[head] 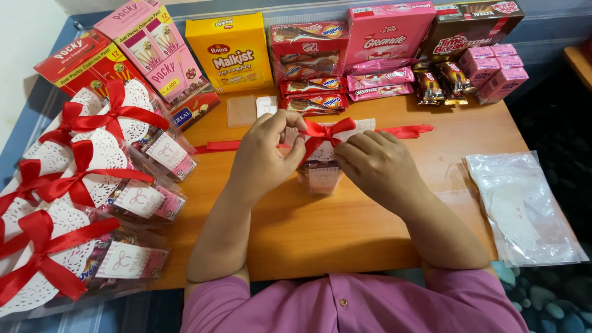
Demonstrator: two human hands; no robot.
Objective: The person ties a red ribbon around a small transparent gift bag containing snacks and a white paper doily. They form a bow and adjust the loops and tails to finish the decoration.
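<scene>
A small clear snack packet (320, 176) with a white doily top stands upright at the middle of the wooden table (320, 228). A red ribbon (330, 131) is looped into a bow on top of it, its ends trailing left and right across the table. My left hand (265, 154) pinches the left loop of the bow. My right hand (376, 163) grips the right side of the bow and the packet's top. Both hands press close together over the packet.
Several finished packets with doilies and red bows (80, 185) lie piled at the left. Snack boxes and wrapped bars (370, 55) line the table's far edge. A clear bag of white doilies (521, 206) lies at the right. Small pink cartons (499, 71) stand far right.
</scene>
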